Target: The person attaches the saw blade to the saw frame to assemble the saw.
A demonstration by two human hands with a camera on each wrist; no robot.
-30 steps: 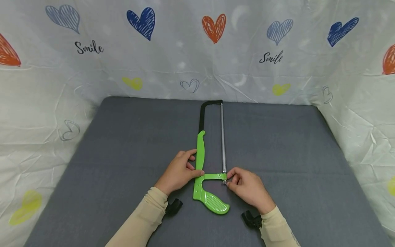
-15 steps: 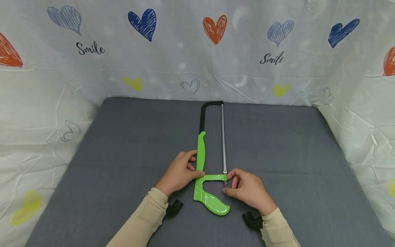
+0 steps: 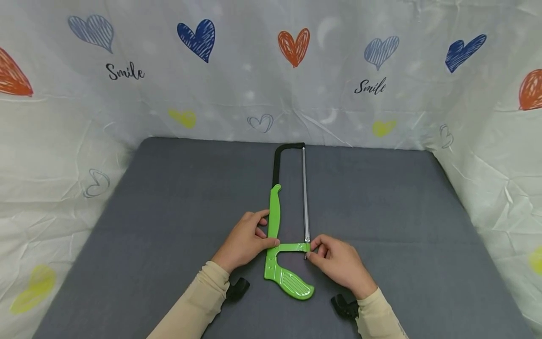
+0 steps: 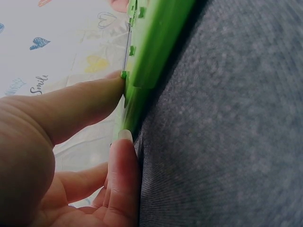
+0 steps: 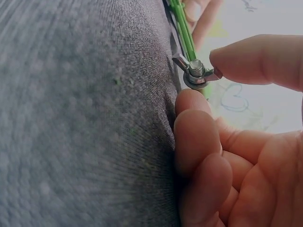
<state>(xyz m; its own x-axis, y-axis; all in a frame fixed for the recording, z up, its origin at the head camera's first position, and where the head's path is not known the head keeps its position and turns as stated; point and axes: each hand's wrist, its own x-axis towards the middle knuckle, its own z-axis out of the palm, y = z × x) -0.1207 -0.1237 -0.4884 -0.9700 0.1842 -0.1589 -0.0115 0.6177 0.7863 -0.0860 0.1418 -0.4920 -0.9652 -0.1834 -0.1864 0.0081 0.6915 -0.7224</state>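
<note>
A hacksaw (image 3: 274, 216) with a bright green frame and handle and a black front bow lies flat on the grey cloth. Its silvery blade (image 3: 306, 197) runs along the right side. My left hand (image 3: 243, 241) holds the green frame, thumb on top where the crossbar joins and fingers along the outer edge. At the crossbar's right end, my right hand (image 3: 340, 261) works a small metal wing nut (image 5: 198, 78) on a threaded bolt. In the right wrist view the thumb touches one wing and the index finger sits just under the nut, the other fingers curled.
Grey cloth (image 3: 190, 188) covers the table. A white curtain (image 3: 237, 84) printed with hearts and "Smile" stands behind and at both sides. Black wrist mounts (image 3: 238, 289) sit below both wrists.
My right thumb swung from the right side of the wing nut to below it, then moved slightly back up against it. My left hand keeps its hold; the head view tilted a little.
</note>
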